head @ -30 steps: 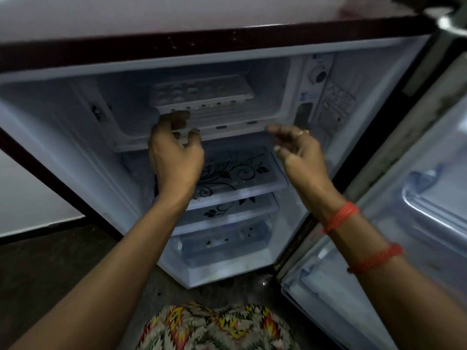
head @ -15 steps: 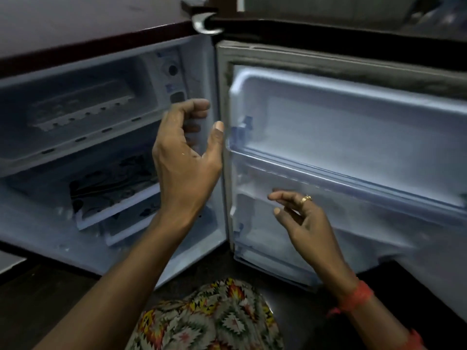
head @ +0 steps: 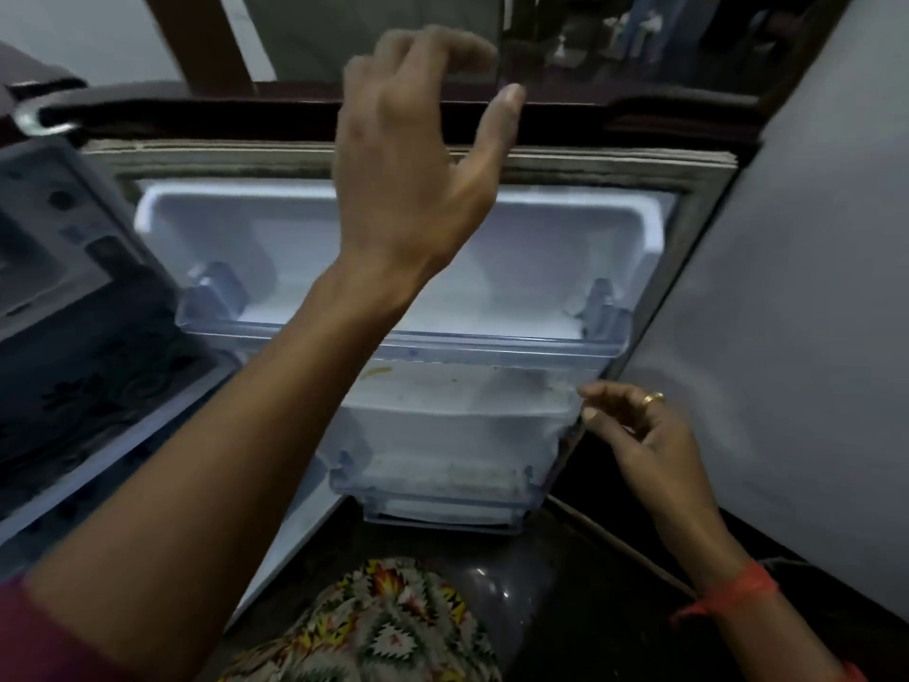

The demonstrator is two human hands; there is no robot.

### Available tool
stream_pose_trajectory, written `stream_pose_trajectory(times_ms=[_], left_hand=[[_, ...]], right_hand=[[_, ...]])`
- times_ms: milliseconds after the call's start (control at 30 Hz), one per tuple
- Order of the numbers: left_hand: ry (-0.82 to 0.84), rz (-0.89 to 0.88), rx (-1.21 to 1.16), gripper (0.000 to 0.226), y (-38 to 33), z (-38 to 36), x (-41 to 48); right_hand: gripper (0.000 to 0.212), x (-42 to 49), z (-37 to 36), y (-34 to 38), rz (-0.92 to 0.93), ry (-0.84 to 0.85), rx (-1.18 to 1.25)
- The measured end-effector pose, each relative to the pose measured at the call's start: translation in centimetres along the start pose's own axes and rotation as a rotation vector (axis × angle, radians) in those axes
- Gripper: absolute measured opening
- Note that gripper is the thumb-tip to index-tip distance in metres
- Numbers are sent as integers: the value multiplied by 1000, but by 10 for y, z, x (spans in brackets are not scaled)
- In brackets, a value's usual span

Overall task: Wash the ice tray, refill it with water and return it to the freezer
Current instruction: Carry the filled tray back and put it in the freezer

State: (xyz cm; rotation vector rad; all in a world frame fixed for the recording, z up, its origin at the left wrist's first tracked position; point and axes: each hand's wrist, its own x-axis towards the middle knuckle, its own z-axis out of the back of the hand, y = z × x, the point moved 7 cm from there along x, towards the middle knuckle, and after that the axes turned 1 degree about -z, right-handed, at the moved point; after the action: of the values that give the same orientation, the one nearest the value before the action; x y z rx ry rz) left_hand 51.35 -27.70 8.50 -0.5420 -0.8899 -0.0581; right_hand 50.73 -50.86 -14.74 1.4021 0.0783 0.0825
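This looks like a home, most likely a kitchen corner. A small household fridge [head: 88, 312] stands open on a dark floor [head: 605, 607]. Its door [head: 246, 238] is swung wide, showing a maroon outer edge, a white moulded liner and a worn grey rubber seal [head: 221, 162] along the top. A clear plastic door shelf [head: 516, 344] and a lower bin [head: 442, 509] are the domestic sort, and a few stains [head: 376, 372] mark the liner. Inside the cabinet at the left, a control dial [head: 61, 200] and a flower-printed shelf [head: 98, 391] show dimly. The person wears a bright patterned garment [head: 383, 627].
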Motion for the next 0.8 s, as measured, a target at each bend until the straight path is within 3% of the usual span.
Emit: stream_pose_trajectory(times_ms=[133,233,567,800], left_hand=[[248,-64,128,53,-37,-61,24],[339,-63,258,59,-49,-92,31],[296,10,270,53,-66,-78,11],[256,44,73,42,-84,-29,-30]], right_hand=[[27,11,36,2,11,-85,41],[27,18,50,3,21,-119,107],[13,27,84,7,-7,-190,178],[32,6,76,16,-49,-139,202]])
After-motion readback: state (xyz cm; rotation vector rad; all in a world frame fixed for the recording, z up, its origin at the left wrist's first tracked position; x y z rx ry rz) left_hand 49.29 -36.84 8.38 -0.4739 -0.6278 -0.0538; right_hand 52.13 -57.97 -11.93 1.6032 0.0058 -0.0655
